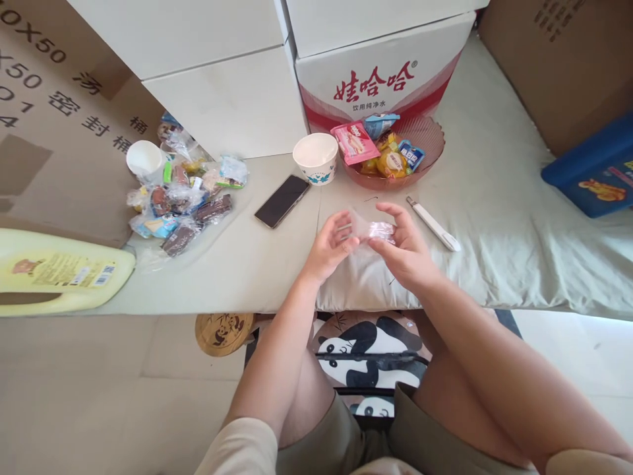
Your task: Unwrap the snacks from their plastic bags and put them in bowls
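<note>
A small clear, shiny plastic bag (380, 231) is stretched between my hands above the cloth-covered surface. My left hand (330, 247) curls its fingers around one end of the plastic. On the other side my right hand (406, 254) pinches it between thumb and fingers. Whether anything lies inside the plastic cannot be made out. Just right of my right hand lies a white utility knife (435, 225). Behind my hands stands a pinkish glass bowl (430, 158) with wrapped snacks, among them a pink packet (355, 142).
A white paper bowl (315, 158) and a dark phone (283, 201) lie left of centre. Farther left, several wrapped snacks (185, 208) are heaped by a paper cup (144, 159). A yellow jug (64, 270), a blue container (593, 165) and cardboard boxes (59, 171) flank the surface.
</note>
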`<action>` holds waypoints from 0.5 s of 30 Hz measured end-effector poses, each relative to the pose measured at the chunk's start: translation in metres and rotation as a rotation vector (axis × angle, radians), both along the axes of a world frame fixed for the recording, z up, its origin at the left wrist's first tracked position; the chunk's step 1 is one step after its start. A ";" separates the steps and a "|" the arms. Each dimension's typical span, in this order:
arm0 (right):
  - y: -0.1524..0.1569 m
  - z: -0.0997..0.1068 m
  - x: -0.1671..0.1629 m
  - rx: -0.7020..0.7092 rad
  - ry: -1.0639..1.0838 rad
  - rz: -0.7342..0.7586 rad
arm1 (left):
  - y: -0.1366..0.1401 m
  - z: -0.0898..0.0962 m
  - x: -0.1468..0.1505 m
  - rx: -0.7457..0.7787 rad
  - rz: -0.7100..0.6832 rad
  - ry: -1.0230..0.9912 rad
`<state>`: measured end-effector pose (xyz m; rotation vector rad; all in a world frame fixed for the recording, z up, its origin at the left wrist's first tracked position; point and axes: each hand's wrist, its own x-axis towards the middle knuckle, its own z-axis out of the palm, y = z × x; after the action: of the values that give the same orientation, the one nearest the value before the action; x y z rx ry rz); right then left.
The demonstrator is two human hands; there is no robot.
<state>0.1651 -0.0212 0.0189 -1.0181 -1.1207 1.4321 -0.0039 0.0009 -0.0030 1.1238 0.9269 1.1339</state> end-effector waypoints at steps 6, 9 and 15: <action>0.008 -0.006 -0.006 0.066 -0.126 -0.275 | -0.005 0.005 -0.005 -0.133 0.015 -0.165; 0.012 -0.010 -0.007 0.017 -0.110 -0.093 | -0.003 0.009 -0.008 -0.179 0.029 -0.195; 0.010 -0.015 -0.014 0.006 -0.123 -0.175 | 0.009 0.013 -0.019 -0.167 0.364 0.029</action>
<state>0.1509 -0.0117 0.0038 -1.1831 -1.0942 1.2400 -0.0234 0.0102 0.0102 0.8572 1.2604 1.3059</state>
